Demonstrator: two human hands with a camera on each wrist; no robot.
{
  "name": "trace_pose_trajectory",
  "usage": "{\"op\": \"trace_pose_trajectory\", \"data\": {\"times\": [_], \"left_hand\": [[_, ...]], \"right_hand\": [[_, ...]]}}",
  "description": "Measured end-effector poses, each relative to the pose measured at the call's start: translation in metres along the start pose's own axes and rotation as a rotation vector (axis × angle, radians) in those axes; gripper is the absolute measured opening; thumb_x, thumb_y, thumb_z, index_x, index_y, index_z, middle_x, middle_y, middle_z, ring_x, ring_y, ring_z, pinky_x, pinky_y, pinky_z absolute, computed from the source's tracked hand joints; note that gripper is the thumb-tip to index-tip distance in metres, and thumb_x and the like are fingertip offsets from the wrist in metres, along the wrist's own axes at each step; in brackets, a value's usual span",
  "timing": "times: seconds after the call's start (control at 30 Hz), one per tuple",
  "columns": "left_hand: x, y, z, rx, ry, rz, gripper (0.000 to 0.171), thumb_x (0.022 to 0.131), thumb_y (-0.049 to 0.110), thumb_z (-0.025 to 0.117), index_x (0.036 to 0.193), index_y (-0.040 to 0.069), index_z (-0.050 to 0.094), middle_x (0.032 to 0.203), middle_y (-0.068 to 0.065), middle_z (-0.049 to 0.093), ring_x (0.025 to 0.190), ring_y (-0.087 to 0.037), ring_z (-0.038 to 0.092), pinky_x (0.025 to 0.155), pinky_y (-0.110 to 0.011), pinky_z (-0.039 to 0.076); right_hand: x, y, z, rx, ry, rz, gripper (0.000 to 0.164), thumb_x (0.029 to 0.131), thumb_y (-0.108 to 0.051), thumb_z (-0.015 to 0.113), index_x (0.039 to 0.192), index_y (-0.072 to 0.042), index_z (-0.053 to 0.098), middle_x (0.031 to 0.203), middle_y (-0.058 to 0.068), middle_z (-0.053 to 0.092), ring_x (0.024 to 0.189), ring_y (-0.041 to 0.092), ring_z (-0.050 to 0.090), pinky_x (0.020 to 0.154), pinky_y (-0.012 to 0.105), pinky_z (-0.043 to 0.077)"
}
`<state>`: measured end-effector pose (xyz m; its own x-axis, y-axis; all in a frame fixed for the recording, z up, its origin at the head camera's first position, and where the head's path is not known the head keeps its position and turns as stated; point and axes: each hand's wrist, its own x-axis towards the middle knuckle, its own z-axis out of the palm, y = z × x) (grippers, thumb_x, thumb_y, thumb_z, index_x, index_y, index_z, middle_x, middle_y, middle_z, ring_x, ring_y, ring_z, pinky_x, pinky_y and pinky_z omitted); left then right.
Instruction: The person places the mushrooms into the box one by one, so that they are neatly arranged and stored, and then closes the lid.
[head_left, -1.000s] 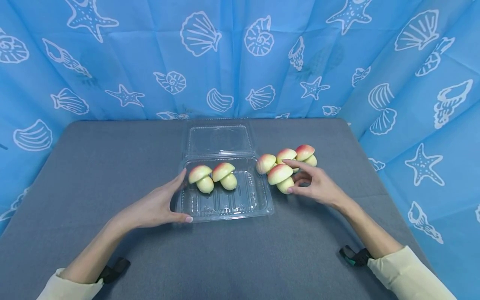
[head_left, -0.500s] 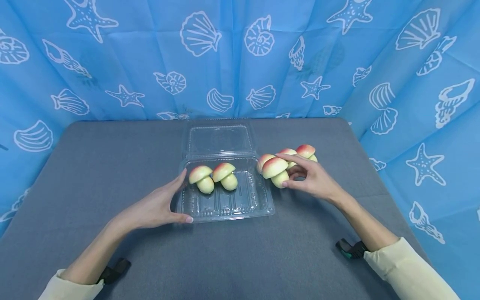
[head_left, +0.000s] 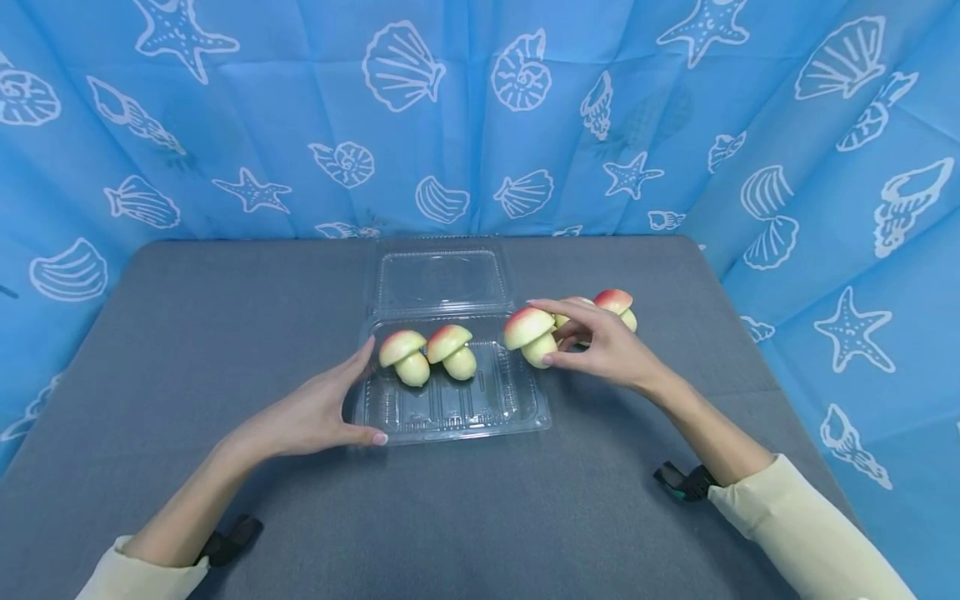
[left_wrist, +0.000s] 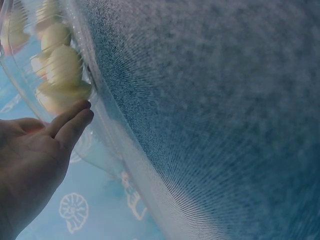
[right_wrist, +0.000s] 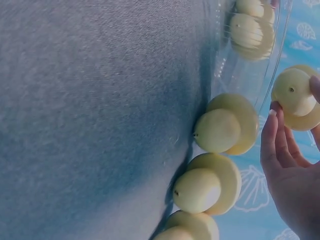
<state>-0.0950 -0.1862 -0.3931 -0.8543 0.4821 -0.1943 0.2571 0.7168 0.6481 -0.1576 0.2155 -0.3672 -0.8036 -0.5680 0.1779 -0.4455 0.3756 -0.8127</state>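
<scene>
My right hand [head_left: 607,346] pinches a mushroom-shaped piece [head_left: 528,329], pale yellow with a red-tinged cap, between thumb and fingers. It overlaps the right rim of a clear plastic clamshell box [head_left: 465,434] in the head view. Two matching mushrooms [head_left: 453,354] lie side by side inside the box, caps toward the back. At the box's left side rests my left hand [head_left: 315,417], fingers extended along the wall and thumb at the front edge. In the right wrist view, three more mushrooms stand in a row, nearest one [right_wrist: 220,127] beside the box; the head view partly hides them.
The box's lid [head_left: 442,279] lies folded back behind its base. Grey cloth [head_left: 247,333] covers the table. A blue curtain [head_left: 465,125] printed with white shells and starfish hangs behind and at the sides. Dark straps [head_left: 684,482] sit at both wrists.
My right hand has moved left and slightly toward the back with the mushroom, from beside the other mushrooms to the box's right rim. The left hand and the box have stayed put.
</scene>
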Motion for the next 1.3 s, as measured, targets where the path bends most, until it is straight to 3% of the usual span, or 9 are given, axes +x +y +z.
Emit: {"op": "trace_pose_trajectory", "data": {"times": [0.4, 0.77, 1.03, 1.3], "left_hand": [[0.000, -0.001, 0.001, 0.005, 0.008, 0.012, 0.128, 0.074, 0.048, 0.085, 0.160, 0.009, -0.001, 0.163, -0.021, 0.013, 0.146, -0.041, 0.021, 0.114, -0.059, 0.026], [0.000, 0.000, 0.000, 0.001, 0.010, 0.012, 0.128, 0.074, 0.048, 0.086, 0.160, 0.008, 0.000, 0.162, -0.022, 0.014, 0.146, -0.042, 0.022, 0.113, -0.060, 0.026], [-0.001, 0.001, -0.001, -0.004, 0.009, 0.017, 0.127, 0.074, 0.048, 0.085, 0.160, 0.008, 0.000, 0.163, -0.022, 0.013, 0.146, -0.042, 0.021, 0.113, -0.060, 0.026], [-0.001, 0.000, 0.000, 0.002, 0.012, 0.021, 0.127, 0.075, 0.051, 0.084, 0.160, 0.007, 0.000, 0.162, -0.024, 0.015, 0.145, -0.044, 0.021, 0.112, -0.062, 0.026]], "right_hand": [[0.014, -0.003, 0.010, -0.053, -0.021, -0.023, 0.069, 0.079, -0.007, 0.085, 0.141, -0.013, 0.057, 0.119, 0.007, 0.063, 0.088, 0.019, 0.070, 0.077, 0.038, 0.059], [0.026, 0.002, 0.022, -0.133, -0.032, -0.019, 0.067, 0.079, -0.015, 0.086, 0.139, -0.014, 0.059, 0.097, 0.002, 0.066, 0.079, 0.022, 0.063, 0.071, 0.038, 0.055], [0.028, 0.005, 0.029, -0.186, -0.017, -0.019, 0.068, 0.076, -0.018, 0.088, 0.139, -0.018, 0.060, 0.115, 0.002, 0.065, 0.071, 0.014, 0.058, 0.067, 0.030, 0.052], [0.027, 0.007, 0.034, -0.269, -0.019, -0.020, 0.068, 0.077, -0.023, 0.088, 0.139, -0.020, 0.060, 0.111, 0.002, 0.065, 0.068, 0.013, 0.055, 0.063, 0.027, 0.048]]}}
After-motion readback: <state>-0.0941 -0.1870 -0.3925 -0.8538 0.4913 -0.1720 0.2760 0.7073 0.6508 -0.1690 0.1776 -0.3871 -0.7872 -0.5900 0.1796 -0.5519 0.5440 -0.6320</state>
